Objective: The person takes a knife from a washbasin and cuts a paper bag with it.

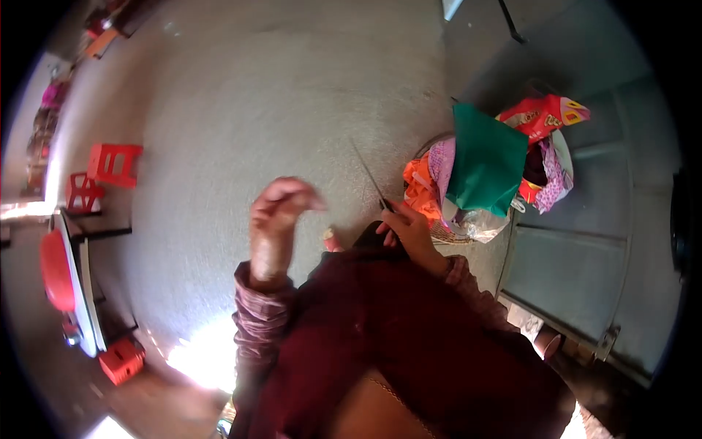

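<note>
- Stretching below, a grey floor (219, 132) is meeting a metal door (574, 278) at right.
- The right hand (411, 230) is clamping its fingers on a thin tool (371, 175), pointing it over the floor near a basket (447, 235).
- The left hand (276, 212) is blurring; whether its curled fingers are touching, I cannot tell.
- A green sheet (486, 161) is hiding part of the basket.

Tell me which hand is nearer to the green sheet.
Right. The right hand is just off the lower left corner of the green sheet in this view; the left hand is well farther left of it.
</note>
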Tool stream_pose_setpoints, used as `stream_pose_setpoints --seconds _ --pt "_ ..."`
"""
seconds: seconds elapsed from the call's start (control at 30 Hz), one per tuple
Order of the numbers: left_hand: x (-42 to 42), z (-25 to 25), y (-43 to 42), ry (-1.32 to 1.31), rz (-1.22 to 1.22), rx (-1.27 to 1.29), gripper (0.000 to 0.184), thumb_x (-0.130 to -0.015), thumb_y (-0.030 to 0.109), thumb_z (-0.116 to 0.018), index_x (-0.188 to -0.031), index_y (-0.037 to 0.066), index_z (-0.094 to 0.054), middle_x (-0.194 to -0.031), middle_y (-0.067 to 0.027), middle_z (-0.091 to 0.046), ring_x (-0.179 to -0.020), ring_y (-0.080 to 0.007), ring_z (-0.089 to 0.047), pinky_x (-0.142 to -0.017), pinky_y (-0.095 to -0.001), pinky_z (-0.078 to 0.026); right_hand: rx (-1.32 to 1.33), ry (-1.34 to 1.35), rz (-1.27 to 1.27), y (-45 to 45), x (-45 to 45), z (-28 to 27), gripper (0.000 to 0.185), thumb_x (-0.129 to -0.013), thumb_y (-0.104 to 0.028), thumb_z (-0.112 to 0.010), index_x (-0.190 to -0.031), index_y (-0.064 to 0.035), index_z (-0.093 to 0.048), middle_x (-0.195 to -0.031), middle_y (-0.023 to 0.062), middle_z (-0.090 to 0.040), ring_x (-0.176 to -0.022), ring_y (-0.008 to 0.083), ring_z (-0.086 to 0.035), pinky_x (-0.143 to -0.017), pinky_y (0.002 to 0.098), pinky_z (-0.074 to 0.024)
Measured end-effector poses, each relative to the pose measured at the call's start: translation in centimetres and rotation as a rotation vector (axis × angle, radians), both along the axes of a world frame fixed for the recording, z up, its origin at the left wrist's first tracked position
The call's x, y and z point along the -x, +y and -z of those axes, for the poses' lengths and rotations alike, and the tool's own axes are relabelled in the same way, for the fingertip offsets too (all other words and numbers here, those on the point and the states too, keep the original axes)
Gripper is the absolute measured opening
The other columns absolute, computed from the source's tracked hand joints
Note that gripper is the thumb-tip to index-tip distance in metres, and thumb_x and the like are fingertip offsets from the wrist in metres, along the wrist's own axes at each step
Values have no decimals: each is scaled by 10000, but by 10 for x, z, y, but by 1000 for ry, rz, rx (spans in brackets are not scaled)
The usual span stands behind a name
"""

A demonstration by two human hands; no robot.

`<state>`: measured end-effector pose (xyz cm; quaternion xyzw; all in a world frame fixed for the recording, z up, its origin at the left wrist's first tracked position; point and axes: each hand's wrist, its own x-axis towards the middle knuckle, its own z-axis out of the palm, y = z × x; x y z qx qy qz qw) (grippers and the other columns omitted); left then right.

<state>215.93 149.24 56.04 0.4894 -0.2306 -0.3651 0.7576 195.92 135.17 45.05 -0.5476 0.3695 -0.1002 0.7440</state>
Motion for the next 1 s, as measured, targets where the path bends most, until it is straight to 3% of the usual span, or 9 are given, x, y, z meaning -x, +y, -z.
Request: stream_pose_setpoints --seconds 0.1,0.2,0.27,0.4,0.43,0.6,0.73,0.87,1.0 --pt "2 -48 -55 9 507 315 311 -867 247 -678 -987 -34 -619 -926 -168 -649 -837 -260 -611 -782 -379 -481 132 -65 98 -19 -10 4 383 -947 -247 -587 -1240 -1 -566 -781 76 -656 -543 94 -552 -506 212 -439" --pt "-8 -78 -109 -96 970 765 449 -822 351 -735 -994 -50 -628 -934 -196 -646 -793 -322 -614 -730 -406 -480 4 108 249 -51 -32 -14 350 -946 -247 -587 -1185 8 -587 -759 76 -655 -541 92 -550 -505 211 -432" --pt "-10 -90 -135 -90 1037 893 502 -864 443 -669 -962 -47 -626 -885 -177 -629 -742 -323 -606 -678 -398 -460 -12 110 317 -76 -43 -10 348 -945 -241 -587 -1186 10 -588 -752 75 -654 -539 92 -548 -503 212 -431" --pt "-32 -89 -199 29 1097 952 559 -809 472 -699 -1008 -48 -650 -924 -153 -646 -793 -302 -597 -687 -379 -485 -30 87 301 -140 -73 17 349 -963 -264 -550 -1181 6 -587 -773 77 -672 -528 82 -558 -477 207 -414" --pt "-32 -87 -209 88 1106 938 562 -804 470 -705 -1009 -50 -649 -913 -157 -643 -785 -297 -594 -683 -376 -483 -26 49 280 -155 -81 16 406 -964 -255 -554 -1265 17 -544 -784 86 -672 -530 91 -569 -477 202 -423" --pt "-53 -93 -289 125 1203 946 604 -774 485 -730 -1010 -64 -644 -912 -156 -632 -772 -284 -585 -663 -369 -475 13 -21 191 -236 -130 -2 437 -948 -229 -581 -1297 26 -519 -767 84 -657 -535 95 -569 -477 203 -443" --pt "-62 -95 -346 90 1282 1007 625 -767 510 -726 -1008 -62 -646 -916 -157 -631 -775 -275 -589 -658 -366 -474 -7 -155 244 -276 -162 0 410 -919 -225 -623 -1252 8 -567 -739 68 -642 -525 85 -564 -465 219 -456" --pt "-68 -100 -404 229 1459 932 637 -789 542 -705 -998 -57 -649 -875 -157 -641 -737 -268 -607 -631 -363 -477 -30 -178 372 -300 -181 -1 397 -907 -224 -633 -1248 -24 -586 -728 60 -637 -508 84 -553 -468 228 -455" --pt "-75 -96 -453 402 1555 881 586 -789 497 -717 -985 -52 -654 -833 -145 -652 -699 -255 -627 -609 -350 -483 -63 -96 554 -342 -176 -17 397 -919 -189 -608 -1262 6 -561 -748 54 -652 -535 98 -568 -490 222 -457"
